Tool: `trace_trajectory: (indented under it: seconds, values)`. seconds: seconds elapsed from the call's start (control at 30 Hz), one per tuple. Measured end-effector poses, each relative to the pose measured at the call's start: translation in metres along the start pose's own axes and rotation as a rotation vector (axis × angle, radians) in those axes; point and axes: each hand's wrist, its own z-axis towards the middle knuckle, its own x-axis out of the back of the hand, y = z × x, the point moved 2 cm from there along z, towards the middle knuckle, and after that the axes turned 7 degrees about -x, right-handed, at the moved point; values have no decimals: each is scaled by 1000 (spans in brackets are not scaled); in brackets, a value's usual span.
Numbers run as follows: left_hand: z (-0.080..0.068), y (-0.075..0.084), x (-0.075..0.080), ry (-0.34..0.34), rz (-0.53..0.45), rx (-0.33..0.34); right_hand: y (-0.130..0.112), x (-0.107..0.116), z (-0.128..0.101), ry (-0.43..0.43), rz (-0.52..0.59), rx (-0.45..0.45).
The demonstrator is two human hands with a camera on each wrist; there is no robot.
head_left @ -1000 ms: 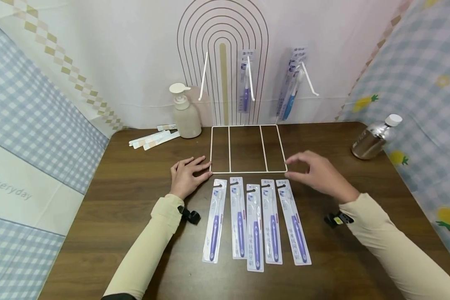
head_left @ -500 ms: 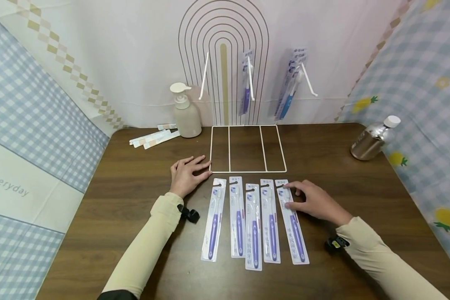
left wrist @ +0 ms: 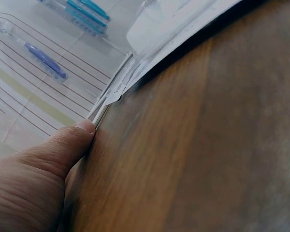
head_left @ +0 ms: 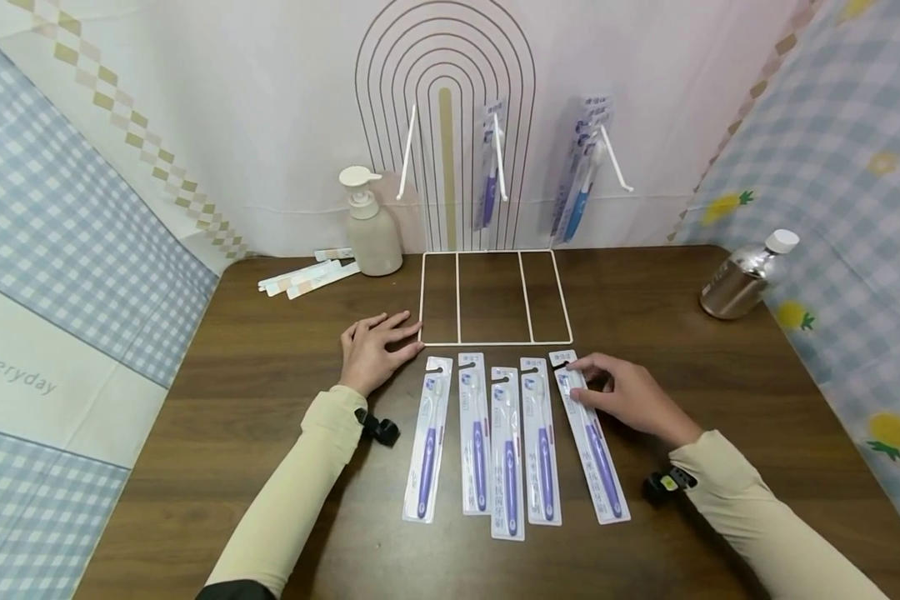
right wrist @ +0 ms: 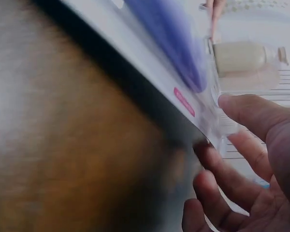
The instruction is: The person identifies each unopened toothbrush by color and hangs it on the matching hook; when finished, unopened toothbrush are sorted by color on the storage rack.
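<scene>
My right hand (head_left: 633,396) pinches the upper part of the rightmost packaged purple toothbrush (head_left: 600,454). In the right wrist view the thumb lies on the pack's front and fingertips are at its edge and back. That toothbrush pack (right wrist: 150,53) slants across the view with a dark gap under its edge. My left hand (head_left: 371,354) lies spread on the table, its thumb and fingertips at the left front corner of the white wire rack (head_left: 495,343). In the left wrist view the thumb (left wrist: 70,145) touches the rack's rod. Several like packs, such as a middle toothbrush pack (head_left: 510,467), lie in a row.
On the rack's upright hooks hang a purple toothbrush pack (head_left: 490,179) and blue toothbrush packs (head_left: 581,183); the left hook (head_left: 407,154) is bare. A pump bottle (head_left: 375,237) and paper sachets (head_left: 315,277) stand back left, a silver bottle (head_left: 742,279) at right. Curtains enclose the table.
My right hand has come from the rack's right front corner down to the rightmost toothbrush pack and gripped it; the pack has shifted, its lower end swinging right. My left hand stays put.
</scene>
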Motion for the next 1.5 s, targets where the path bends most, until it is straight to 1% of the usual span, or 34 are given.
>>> trace_trajectory:
  seconds: [0.13,0.33,0.5,0.73,0.93,1.07,1.17,1.27,1.5]
  values:
    - [1,1,1,3,-2,-3,-12,7,6,-8,33,23]
    - [1,1,3,7,-5,-7,-40,19,20,42,4,90]
    - [1,-1,3,5,-7,-3,-64,32,33,117,-40,180]
    - [0,-3,3,6,-2,-3,-107,53,49,230,-52,328]
    - [-2,-1,0,-10,2,1,-147,69,50,349,-14,430]
    - [-4,2,0,-9,-4,2,-168,75,49,397,35,492]
    - [-4,3,2,0,-6,1,-180,78,50,420,55,515]
    - [-3,4,2,4,-2,-4,-187,79,54,428,61,516]
    - [-2,3,3,9,6,-5,-187,75,73,441,70,488]
